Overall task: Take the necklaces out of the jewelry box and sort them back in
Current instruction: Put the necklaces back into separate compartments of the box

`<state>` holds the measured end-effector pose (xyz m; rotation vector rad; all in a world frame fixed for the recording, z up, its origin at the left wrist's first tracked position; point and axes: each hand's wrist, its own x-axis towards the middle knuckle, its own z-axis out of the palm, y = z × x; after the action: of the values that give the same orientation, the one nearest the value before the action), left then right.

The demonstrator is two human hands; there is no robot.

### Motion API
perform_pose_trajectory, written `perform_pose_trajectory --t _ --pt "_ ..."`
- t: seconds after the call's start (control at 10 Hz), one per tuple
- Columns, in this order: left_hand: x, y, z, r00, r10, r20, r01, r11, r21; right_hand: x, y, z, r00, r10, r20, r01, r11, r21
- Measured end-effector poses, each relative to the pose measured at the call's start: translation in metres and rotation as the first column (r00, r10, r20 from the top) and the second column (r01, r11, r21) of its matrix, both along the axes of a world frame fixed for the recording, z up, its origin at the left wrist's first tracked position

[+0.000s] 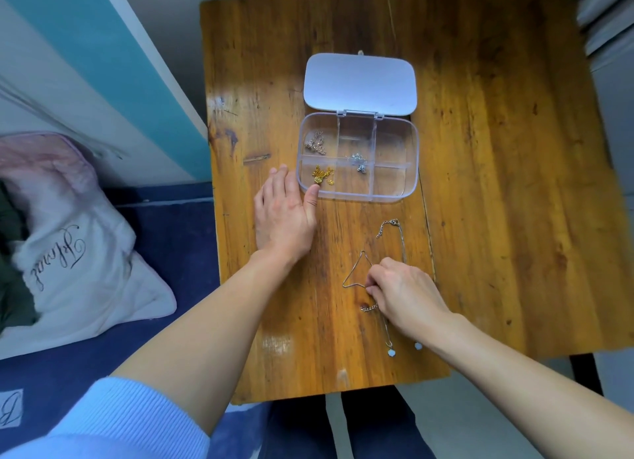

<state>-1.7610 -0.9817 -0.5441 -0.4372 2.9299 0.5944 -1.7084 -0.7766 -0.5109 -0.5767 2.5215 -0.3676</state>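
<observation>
A clear plastic jewelry box (413, 156) lies open on the wooden table (497, 149), its white lid (360, 81) folded back. Three compartments hold necklaces: a rose-gold one (316, 142) at back left, a gold one (322, 175) at front left, a silver one (358, 161) in the middle. My left hand (283, 214) lies flat beside the box, thumb touching its front left corner. My right hand (404, 292) pinches a thin silver chain (356, 271) lying on the table. A second chain (391, 227) lies beside it. Two pale pendants (391, 352) sit near the front edge.
The table is small, with its front edge close to my body. Left of it stands a blue bed with a white and pink pillow (68, 239) against a teal and white wall. Grey furniture stands at the right edge.
</observation>
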Motion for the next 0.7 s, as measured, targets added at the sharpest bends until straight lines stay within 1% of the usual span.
perform_pose_trajectory --t 0.1,0.3,0.5,0.6,0.7 --pt "0.0 0.0 0.001 1.0 -0.002 0.001 0.002 1.0 0.002 0.0 -0.004 -0.001 0.999 0.034 -0.021 -0.032 0.997 0.074" --pt "0.0 0.0 0.003 1.0 -0.008 0.006 0.008 1.0 0.004 0.001 -0.002 0.003 0.998 0.049 0.039 -0.051 0.998 0.043" --pt "0.0 -0.001 0.003 1.0 -0.007 0.002 0.007 1.0 0.015 0.008 -0.001 0.001 0.994 0.107 0.003 -0.107 0.992 0.061" --pt "0.0 -0.001 0.003 1.0 -0.01 0.005 0.01 1.0 0.013 0.011 0.001 0.0 0.996 0.085 0.029 -0.086 0.996 0.018" --pt "0.0 -0.001 0.002 1.0 -0.013 0.006 0.013 1.0 0.012 0.002 0.002 0.011 0.991 -0.05 0.128 0.067 0.989 -0.132"
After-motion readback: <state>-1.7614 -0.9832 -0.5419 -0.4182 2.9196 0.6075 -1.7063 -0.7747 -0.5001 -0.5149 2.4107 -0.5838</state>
